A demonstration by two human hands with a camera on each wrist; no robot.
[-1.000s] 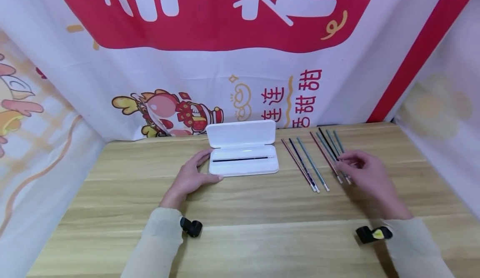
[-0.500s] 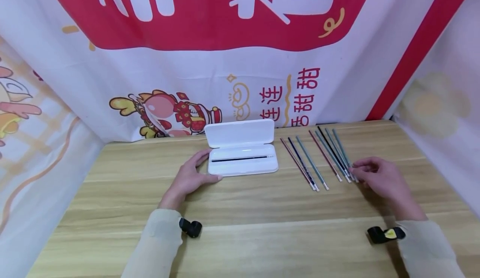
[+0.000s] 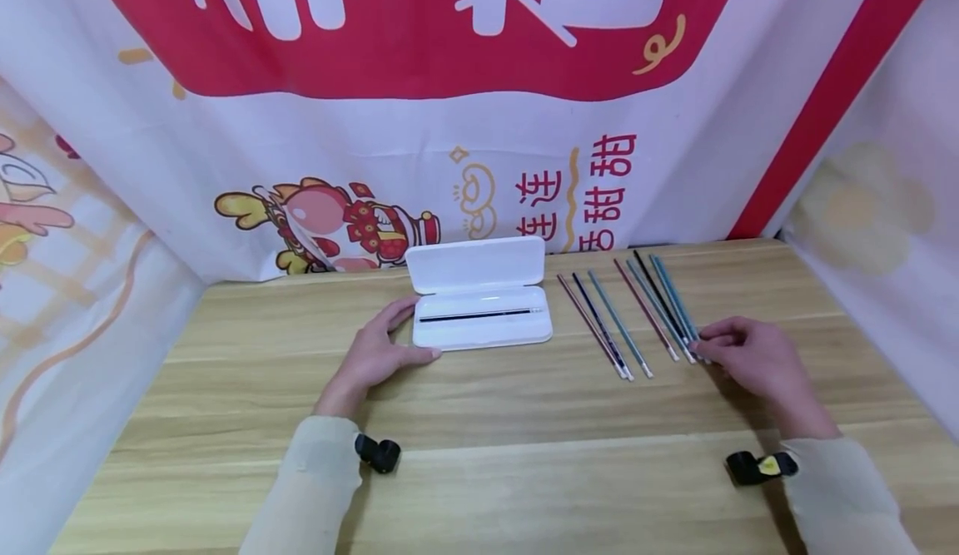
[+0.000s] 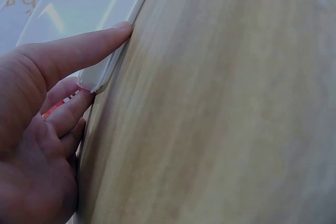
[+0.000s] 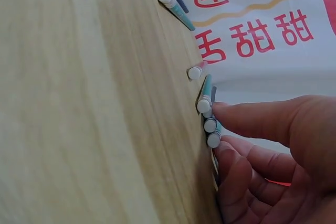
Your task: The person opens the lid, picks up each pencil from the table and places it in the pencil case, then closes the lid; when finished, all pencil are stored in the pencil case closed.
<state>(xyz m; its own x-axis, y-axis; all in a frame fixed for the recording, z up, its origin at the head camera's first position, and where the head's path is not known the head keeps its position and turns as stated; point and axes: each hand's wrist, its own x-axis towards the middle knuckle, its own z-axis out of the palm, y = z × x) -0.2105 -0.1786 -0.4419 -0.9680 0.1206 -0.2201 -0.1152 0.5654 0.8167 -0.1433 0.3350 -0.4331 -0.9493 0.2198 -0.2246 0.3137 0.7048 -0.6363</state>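
Seven pencils (image 3: 637, 314) lie in a loose row on the right part of the wooden bench (image 3: 479, 455), and one more dark pencil (image 3: 479, 315) already lies inside the open white case (image 3: 479, 326) at the far middle. The step in hand seems to be picking one pencil out of the right group. The right hand (image 3: 749, 359) has its thumb and bent fingers closed on the white end caps (image 5: 209, 124) of the rightmost teal pencils; the right wrist view shows them pinched at the tips, not yet lifted off the wood. The left hand (image 3: 378, 355) lies with fingers nearly straight against the left end of the case, thumb along its near edge, steadying it without gripping.

Next, I judge, a single pencil must be separated from its neighbours, since several caps lie close together under the fingers.

On the banner (image 3: 479, 122) behind, red Chinese characters read 连连 and 甜甜; the large white characters above are cut off.
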